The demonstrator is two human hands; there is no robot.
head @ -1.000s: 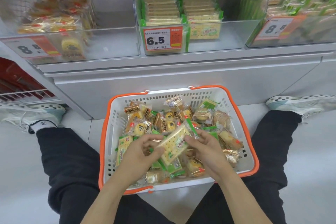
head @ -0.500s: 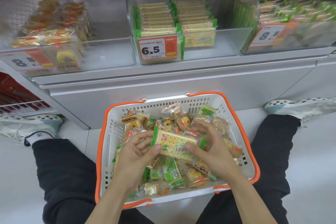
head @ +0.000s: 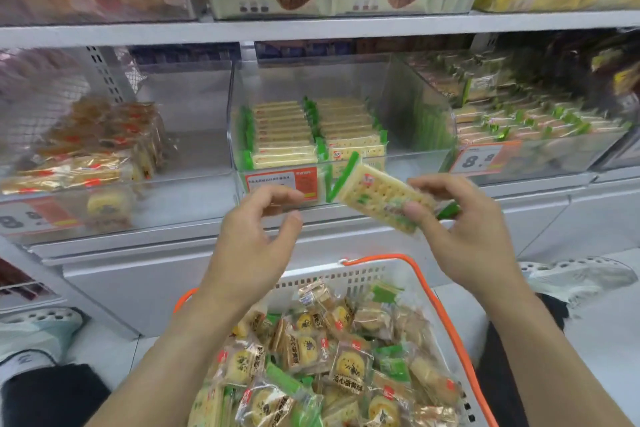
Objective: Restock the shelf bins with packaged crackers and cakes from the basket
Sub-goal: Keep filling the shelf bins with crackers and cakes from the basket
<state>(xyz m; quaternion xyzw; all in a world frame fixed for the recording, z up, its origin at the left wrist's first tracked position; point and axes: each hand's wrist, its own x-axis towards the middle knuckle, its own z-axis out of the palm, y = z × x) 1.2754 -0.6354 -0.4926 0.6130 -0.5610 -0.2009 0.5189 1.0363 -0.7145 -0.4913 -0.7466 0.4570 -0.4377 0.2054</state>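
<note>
Cracker pack (head: 379,199): pale, green-ended, tilted

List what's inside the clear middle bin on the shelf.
The middle bin holds two rows of green-edged cracker packs standing on edge, filling its left part; the right part looks bare. The price tag and left hand cover the front bottom.

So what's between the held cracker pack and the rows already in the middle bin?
Head view: only the bin's clear front wall separates the cracker pack, held by the right hand, from the stocked rows.
</note>
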